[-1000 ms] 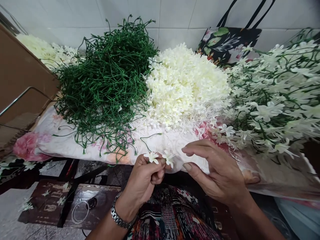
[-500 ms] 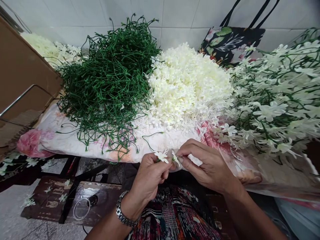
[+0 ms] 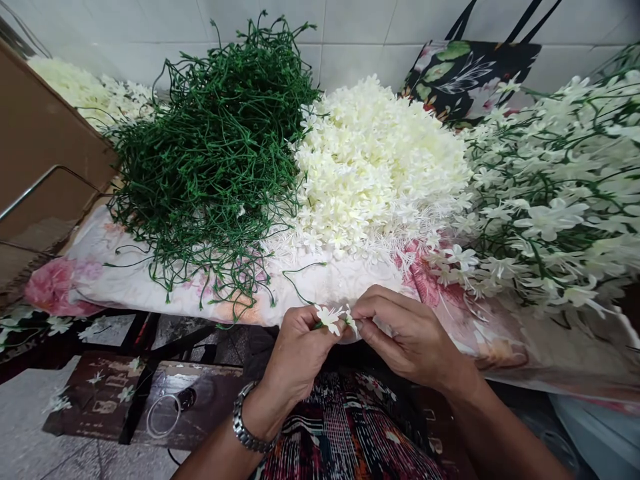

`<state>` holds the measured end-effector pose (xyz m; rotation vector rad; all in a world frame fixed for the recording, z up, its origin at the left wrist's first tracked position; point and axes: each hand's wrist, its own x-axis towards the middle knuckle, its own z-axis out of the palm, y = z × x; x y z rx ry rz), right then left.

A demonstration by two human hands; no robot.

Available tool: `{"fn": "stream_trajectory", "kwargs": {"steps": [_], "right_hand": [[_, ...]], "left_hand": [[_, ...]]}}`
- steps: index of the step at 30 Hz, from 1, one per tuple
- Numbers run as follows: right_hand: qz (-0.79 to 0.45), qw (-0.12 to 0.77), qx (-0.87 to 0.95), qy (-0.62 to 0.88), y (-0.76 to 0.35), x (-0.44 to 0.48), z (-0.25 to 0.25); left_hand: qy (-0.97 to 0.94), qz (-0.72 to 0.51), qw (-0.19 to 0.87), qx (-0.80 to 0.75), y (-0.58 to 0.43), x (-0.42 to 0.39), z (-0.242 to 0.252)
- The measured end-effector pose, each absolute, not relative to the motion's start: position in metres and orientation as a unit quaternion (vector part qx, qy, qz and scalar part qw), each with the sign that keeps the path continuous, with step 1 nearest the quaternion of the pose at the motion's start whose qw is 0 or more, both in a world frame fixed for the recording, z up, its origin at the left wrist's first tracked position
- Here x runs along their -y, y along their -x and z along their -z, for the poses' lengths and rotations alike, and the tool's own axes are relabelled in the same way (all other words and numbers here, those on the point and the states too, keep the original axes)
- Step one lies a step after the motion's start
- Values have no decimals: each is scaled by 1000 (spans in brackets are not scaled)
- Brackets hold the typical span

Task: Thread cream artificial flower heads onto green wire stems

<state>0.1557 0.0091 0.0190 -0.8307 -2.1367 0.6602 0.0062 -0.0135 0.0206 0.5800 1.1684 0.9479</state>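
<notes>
Low over my lap, at the table's front edge, my left hand (image 3: 300,353) is closed around the green stem of an artificial flower; most of that stem is hidden by the fingers. A white flower head (image 3: 329,319) sticks up above my left thumb. Just to its right is a second small white flower (image 3: 349,322), pinched between thumb and forefinger of my right hand (image 3: 410,337). The fingertips of both hands nearly meet there. Beyond them lie a pile of green plastic stems (image 3: 215,147) and a heap of loose cream-white petals (image 3: 380,160).
Finished-looking white flowers on stems (image 3: 545,220) crowd the right side. A floral bag (image 3: 470,80) leans on the tiled wall. At left stands a cardboard box (image 3: 50,120) with a metal rod. A floral cloth (image 3: 165,293) under plastic covers the table. One stem (image 3: 300,285) lies near my hands.
My right hand has edged slightly left, bringing the second flower closer to the first. My left hand keeps its grip. The view has shifted a little.
</notes>
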Motion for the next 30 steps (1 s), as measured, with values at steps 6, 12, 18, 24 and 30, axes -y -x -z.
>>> {"fn": "stream_trajectory", "kwargs": {"steps": [6, 12, 18, 24, 30], "right_hand": [[-233, 363, 843, 320, -156, -5, -13], [-238, 354, 844, 326, -158, -3, -10], [-285, 360, 807, 371, -168, -1, -22], [-294, 370, 794, 384, -162, 6, -27], [-232, 402, 789, 403, -172, 8, -40]], "left_hand": [[-274, -423, 697, -511, -6, 13, -19], [-289, -425, 698, -498, -5, 13, -16], [-285, -437, 692, -499, -4, 18, -14], [-405, -445, 623, -500, -5, 21, -13], [-480, -418, 612, -470, -6, 25, -19]]}}
